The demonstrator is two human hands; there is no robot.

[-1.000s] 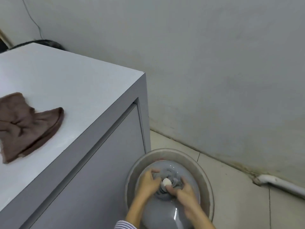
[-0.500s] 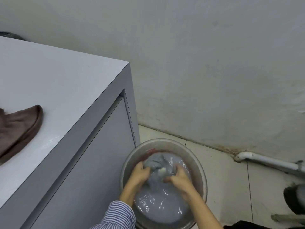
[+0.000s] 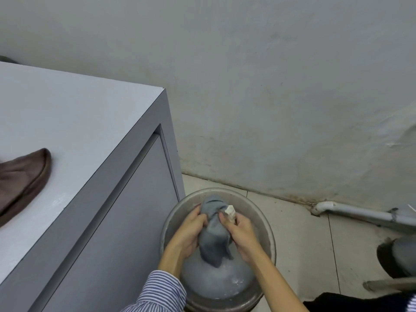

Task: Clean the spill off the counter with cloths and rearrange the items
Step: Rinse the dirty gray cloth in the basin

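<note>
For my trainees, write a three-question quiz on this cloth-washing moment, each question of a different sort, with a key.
1. True or false: the grey cloth lies flat on the counter.
2. Multiple choice: where does the metal basin stand? A on the counter; B on the floor beside the cabinet; C on a chair.
3. Fill in: the left hand and right hand both grip the ____ cloth, while the ____ cloth rests on the counter.

Key: 1 false; 2 B; 3 grey, brown.
</note>
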